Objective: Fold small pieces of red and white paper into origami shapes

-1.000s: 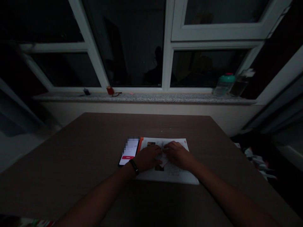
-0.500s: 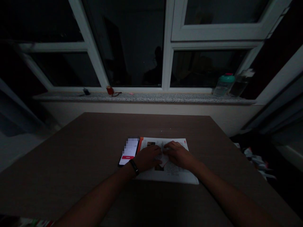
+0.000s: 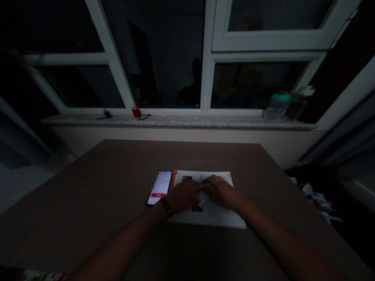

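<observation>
A small pale piece of paper [image 3: 203, 199], seemingly folded, lies between my two hands over a printed booklet [image 3: 216, 220]. My left hand [image 3: 183, 196], with a dark band on its wrist, has its thumb and fingers closed about the paper's left side. From the other side, the curled fingers of my right hand [image 3: 222, 191] press on its upper right edge. Both hands rest low over the page, and the fingertips partly hide the paper. Left of the booklet lies a phone [image 3: 159, 189] with its screen lit.
The brown table [image 3: 88, 195] reaches toward a granite windowsill [image 3: 181, 121]. On the sill stand a teal-lidded bottle [image 3: 277, 106], a clear bottle [image 3: 299, 103], a small red jar [image 3: 136, 112] and a small dark bottle [image 3: 107, 113]. Tiny scraps lie beyond the booklet.
Almost nothing differs. Both hands stay at the paper, with at most a slight shift of the fingers.
</observation>
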`<action>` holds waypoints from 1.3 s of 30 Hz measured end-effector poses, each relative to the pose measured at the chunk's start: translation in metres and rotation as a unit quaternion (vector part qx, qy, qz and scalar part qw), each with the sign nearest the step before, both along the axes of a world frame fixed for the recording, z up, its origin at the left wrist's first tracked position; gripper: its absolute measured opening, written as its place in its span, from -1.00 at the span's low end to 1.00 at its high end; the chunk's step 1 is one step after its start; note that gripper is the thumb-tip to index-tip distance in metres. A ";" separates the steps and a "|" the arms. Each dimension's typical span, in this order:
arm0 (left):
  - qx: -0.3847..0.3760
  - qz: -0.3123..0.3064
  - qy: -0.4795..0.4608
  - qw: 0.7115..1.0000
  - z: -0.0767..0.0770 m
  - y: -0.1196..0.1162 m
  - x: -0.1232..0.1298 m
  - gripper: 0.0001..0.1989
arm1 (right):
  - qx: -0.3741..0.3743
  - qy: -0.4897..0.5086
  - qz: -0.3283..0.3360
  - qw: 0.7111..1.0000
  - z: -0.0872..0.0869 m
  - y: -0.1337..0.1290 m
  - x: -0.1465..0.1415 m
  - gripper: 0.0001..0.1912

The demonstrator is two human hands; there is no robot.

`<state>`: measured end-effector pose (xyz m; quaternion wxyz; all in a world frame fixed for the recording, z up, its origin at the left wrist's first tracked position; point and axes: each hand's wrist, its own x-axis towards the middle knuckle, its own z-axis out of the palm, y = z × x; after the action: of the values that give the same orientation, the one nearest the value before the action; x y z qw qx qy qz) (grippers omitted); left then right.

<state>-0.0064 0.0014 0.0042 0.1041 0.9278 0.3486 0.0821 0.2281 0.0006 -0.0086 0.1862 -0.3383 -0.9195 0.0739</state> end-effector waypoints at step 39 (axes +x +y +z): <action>-0.018 -0.086 -0.018 0.996 0.001 0.004 0.001 -0.80 | 0.003 0.045 -0.047 0.998 -0.009 0.004 0.001 -0.59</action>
<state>-0.0056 0.0051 0.0049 0.1342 0.9506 0.2672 0.0834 0.2296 0.0048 -0.0180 0.2316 -0.3765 -0.8936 0.0779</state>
